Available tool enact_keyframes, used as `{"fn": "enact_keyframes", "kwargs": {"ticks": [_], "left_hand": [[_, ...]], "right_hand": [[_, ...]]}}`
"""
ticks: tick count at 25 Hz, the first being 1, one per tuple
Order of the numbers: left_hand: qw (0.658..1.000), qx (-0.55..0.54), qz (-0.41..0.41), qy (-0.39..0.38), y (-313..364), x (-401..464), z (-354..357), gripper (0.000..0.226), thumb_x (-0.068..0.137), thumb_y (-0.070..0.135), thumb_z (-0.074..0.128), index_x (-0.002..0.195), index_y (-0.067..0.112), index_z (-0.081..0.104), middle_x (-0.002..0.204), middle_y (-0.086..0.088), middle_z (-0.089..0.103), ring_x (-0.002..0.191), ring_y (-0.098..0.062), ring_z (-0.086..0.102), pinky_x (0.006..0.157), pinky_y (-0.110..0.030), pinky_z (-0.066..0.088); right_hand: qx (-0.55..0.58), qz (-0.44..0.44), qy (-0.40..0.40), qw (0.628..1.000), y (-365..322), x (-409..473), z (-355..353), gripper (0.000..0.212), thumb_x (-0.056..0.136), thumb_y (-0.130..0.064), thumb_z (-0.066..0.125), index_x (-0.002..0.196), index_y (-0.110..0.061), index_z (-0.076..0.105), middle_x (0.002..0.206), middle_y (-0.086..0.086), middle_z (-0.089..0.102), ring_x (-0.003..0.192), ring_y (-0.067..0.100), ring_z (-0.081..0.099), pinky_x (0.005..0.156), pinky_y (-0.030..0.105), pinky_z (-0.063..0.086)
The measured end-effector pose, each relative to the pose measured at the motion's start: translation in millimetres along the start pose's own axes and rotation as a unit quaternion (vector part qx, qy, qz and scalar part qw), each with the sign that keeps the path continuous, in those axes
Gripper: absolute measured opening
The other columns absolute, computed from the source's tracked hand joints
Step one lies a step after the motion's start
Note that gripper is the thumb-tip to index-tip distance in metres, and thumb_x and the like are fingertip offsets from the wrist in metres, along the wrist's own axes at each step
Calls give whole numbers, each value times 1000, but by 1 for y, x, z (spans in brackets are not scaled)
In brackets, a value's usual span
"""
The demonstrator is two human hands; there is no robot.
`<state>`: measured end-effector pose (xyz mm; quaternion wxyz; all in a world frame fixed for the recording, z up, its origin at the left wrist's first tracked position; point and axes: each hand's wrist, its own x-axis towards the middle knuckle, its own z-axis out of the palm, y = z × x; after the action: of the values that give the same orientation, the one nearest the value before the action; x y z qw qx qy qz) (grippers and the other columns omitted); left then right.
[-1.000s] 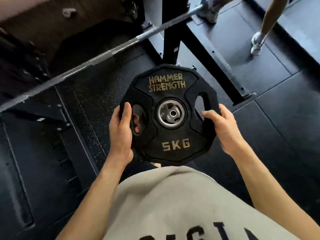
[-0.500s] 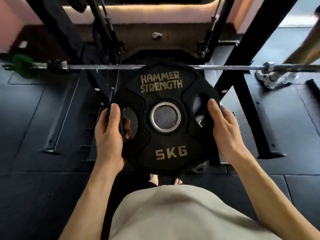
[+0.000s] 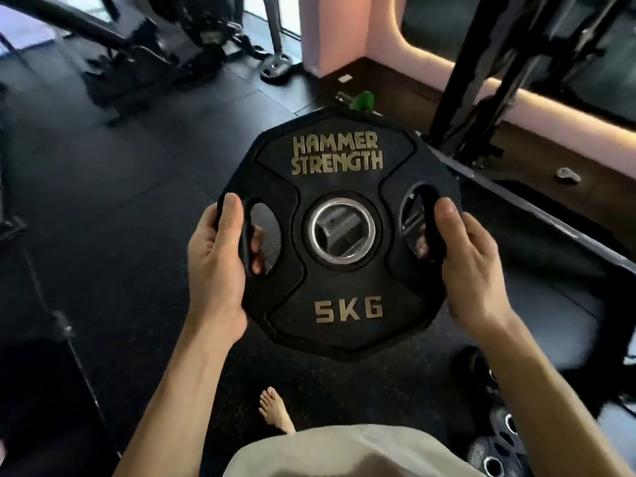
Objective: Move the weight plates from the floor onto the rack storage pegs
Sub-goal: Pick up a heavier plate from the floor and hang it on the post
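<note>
Head view: We hold one black weight plate (image 3: 339, 232), marked HAMMER STRENGTH and 5KG in gold letters, at the centre of the frame, raised off the dark rubber floor (image 3: 120, 187). Our two hands are set apart on opposite sides of it. The left hand (image 3: 220, 266) grips the left rim, thumb on the face and fingers curled through the left cutout. The right hand (image 3: 471, 259) grips the right rim the same way, with fingertips showing through the right cutout. The plate has one steel-ringed centre hole and two grip cutouts in view.

At the lower right corner of the frame more weight plates (image 3: 495, 452) lie on the floor; we cannot count them, since they are cut off by the edge and our right arm. One bare foot (image 3: 275, 411) shows at lower centre, above the hem of a beige shirt (image 3: 344, 456). Black rack posts (image 3: 481, 91) rise at the upper right, beside a pink wall (image 3: 330, 29). One green object (image 3: 363, 101), too blurred to identify, sits just above the plate's top edge. Dark gym equipment (image 3: 144, 56) fills the upper left.
</note>
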<state>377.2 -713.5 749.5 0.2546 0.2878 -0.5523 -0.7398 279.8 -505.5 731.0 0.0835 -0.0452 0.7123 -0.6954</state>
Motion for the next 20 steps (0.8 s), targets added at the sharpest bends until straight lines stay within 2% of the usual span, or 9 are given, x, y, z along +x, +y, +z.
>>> {"fn": "enact_keyframes", "kwargs": {"ticks": [2, 4, 8, 13, 17, 20], "left_hand": [[999, -12, 20, 26, 20, 36, -51, 27, 100, 38, 49, 82, 20, 59, 66, 6, 61, 57, -8, 59, 51, -21, 48], [998, -8, 33, 45, 40, 67, -91, 28, 100, 38, 49, 80, 20, 56, 60, 8, 56, 49, -5, 51, 44, -18, 41], [997, -9, 42, 59, 70, 129, -145, 30, 99, 40, 50, 77, 20, 54, 59, 3, 49, 49, -9, 42, 43, -22, 35], [996, -14, 51, 69, 90, 227, -176, 30, 98, 42, 51, 79, 20, 55, 61, 2, 49, 52, -11, 42, 48, -27, 34], [996, -1, 62, 71, 103, 333, -183, 32, 98, 44, 49, 82, 17, 56, 61, 2, 47, 48, -9, 42, 44, -23, 35], [995, 6, 62, 80, 125, 410, -178, 33, 97, 45, 49, 76, 21, 57, 61, 3, 49, 47, -7, 44, 44, -21, 38]], "right_hand": [[-4, -9, -25, 1000, -7, 12, 71, 52, 85, -66, 55, 71, -16, 58, 68, 2, 58, 67, 23, 52, 69, 47, 43], [-11, -12, -47, 999, -16, 24, 132, 63, 81, -70, 56, 75, -8, 55, 70, 7, 57, 68, 25, 51, 67, 51, 43], [36, -9, -73, 997, -25, 57, 217, 44, 91, -56, 54, 80, -13, 54, 65, 2, 56, 62, 19, 49, 62, 39, 40], [55, -6, -80, 995, -32, 128, 307, 40, 93, -51, 54, 78, -14, 54, 62, 1, 56, 56, 15, 49, 57, 32, 40], [67, -27, -81, 994, -33, 212, 376, 38, 92, -48, 53, 76, -13, 54, 58, -1, 55, 52, 14, 49, 50, 26, 42], [69, -27, -90, 993, -45, 276, 424, 44, 83, -56, 55, 79, -12, 54, 58, -1, 55, 52, 14, 48, 50, 26, 41]]}}
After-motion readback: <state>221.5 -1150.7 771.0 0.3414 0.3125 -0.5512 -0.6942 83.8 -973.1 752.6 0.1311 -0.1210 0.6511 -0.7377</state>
